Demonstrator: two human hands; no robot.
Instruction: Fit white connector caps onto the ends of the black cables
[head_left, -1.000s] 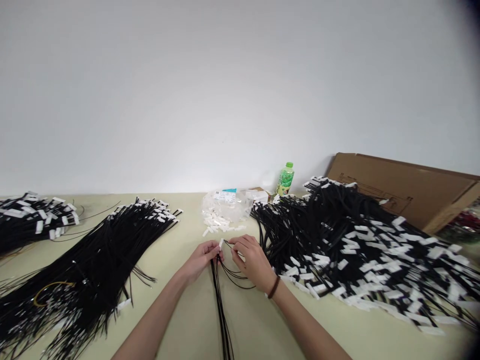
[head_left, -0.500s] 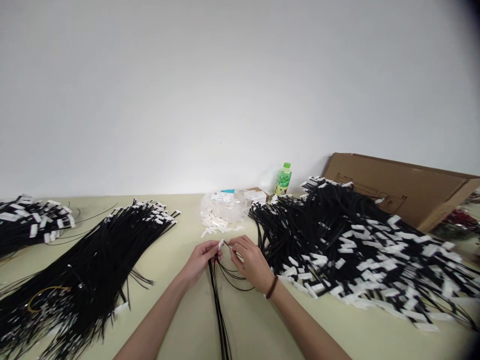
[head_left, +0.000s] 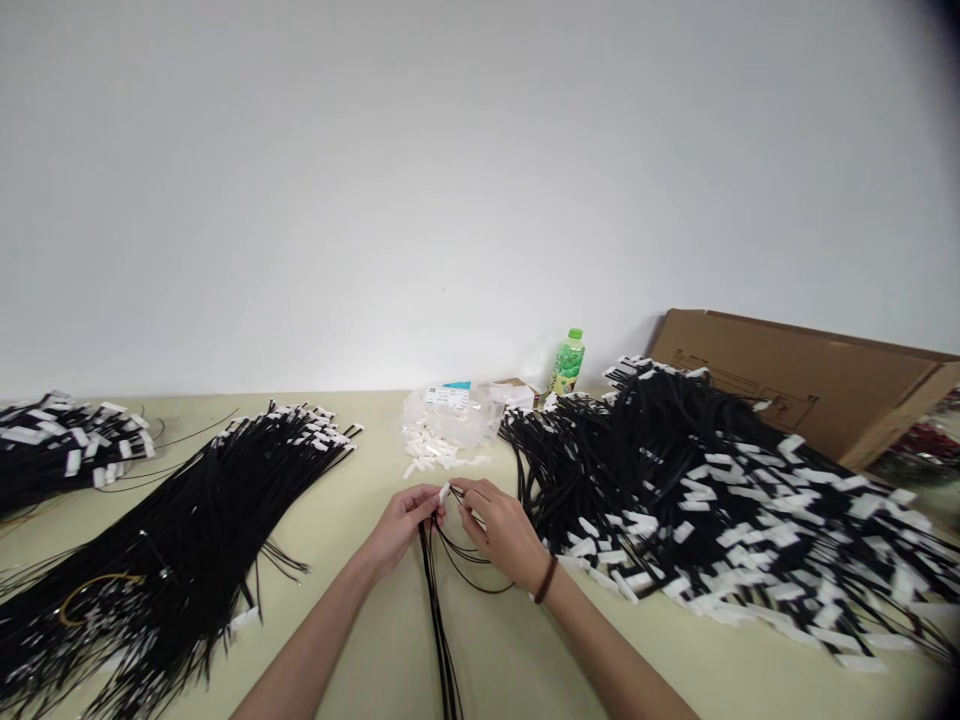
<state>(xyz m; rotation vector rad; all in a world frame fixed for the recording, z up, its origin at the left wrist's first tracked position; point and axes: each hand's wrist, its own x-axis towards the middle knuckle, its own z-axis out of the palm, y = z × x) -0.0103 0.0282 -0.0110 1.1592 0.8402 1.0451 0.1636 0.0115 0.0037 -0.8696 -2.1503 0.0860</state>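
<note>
Near the middle of the table, my left hand [head_left: 406, 520] is closed on a small white connector [head_left: 444, 492], with black cables [head_left: 435, 610] hanging below it toward the front edge. Fingers of my right hand [head_left: 496, 525] are pinched on thin black wire ends at the connector's right side. A loop of black wire curves beneath the right hand. How far the wire tips sit inside the connector is too small to tell.
Loose white connectors [head_left: 431, 461] lie by a clear plastic bag [head_left: 457, 425]. Behind stands a green-capped bottle [head_left: 568, 364]. Black cable bundles [head_left: 202, 510] lie left; a large cable heap [head_left: 630, 450] and a cardboard box [head_left: 795, 380] are at right.
The right hand's fingers have moved slightly closer to the connector. The left hand keeps its hold, and the wire loop hangs a little lower.
</note>
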